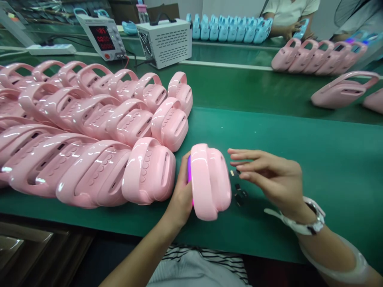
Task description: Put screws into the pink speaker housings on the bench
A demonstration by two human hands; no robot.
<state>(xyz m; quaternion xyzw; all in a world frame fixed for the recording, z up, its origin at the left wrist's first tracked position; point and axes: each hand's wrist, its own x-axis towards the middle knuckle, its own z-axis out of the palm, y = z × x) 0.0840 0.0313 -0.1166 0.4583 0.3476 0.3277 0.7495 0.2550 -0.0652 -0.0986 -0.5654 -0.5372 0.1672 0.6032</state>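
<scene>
My left hand (pixel 181 201) grips a pink portable speaker with a carry handle (pixel 211 183), held upright over the green table. Purple light glows along the speaker's left side, partly covered by my fingers. To the right of it, my right hand (pixel 266 175) hovers with fingers stretched out and apart, touching nothing. Beneath those fingertips lie a few small black pieces (pixel 240 196) and a tiny pale one (pixel 232 173); they are too small to name. Just left of my left hand stands the nearest of the lined-up pink speakers (pixel 149 171).
Rows of pink speakers (pixel 98 115) fill the table's left. Behind them are a power supply with red digits (pixel 103 38) and a grey vented box (pixel 167 42). More pink units (pixel 317 56) and blue ones (pixel 230 30) line the back, where a co-worker's hands (pixel 291 31) hold a blue unit.
</scene>
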